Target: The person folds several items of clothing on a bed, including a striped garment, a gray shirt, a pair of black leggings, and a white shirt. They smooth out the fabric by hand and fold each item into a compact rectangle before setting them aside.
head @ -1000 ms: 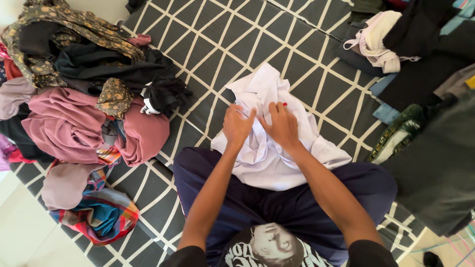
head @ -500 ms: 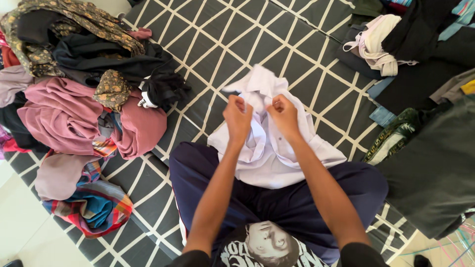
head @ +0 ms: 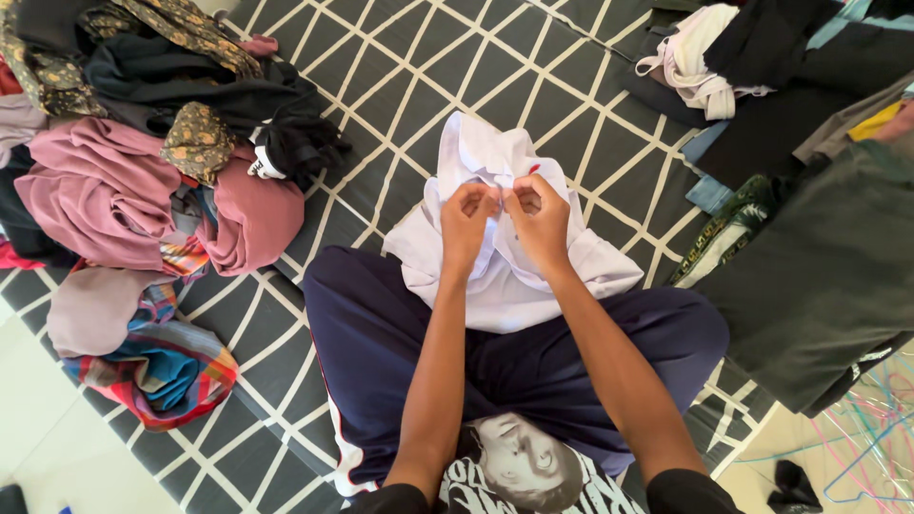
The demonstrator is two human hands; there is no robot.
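Note:
A crumpled white shirt lies across my lap and onto the dark grey mat with cream lines. My left hand and my right hand are side by side near the shirt's upper middle, both pinching its fabric with fingertips almost touching. A small red mark shows on the shirt just above my right hand. I sit cross-legged in dark blue trousers.
A heap of clothes lies at the left: pink cloth, black garments, a patterned olive cloth, a striped colourful cloth. Dark garments and a pale garment pile at the right. Pale floor borders the mat.
My hands went from pressing flat on the shirt to lifting it, then came close together, pinching the fabric near its middle. The view shifted slightly down and right.

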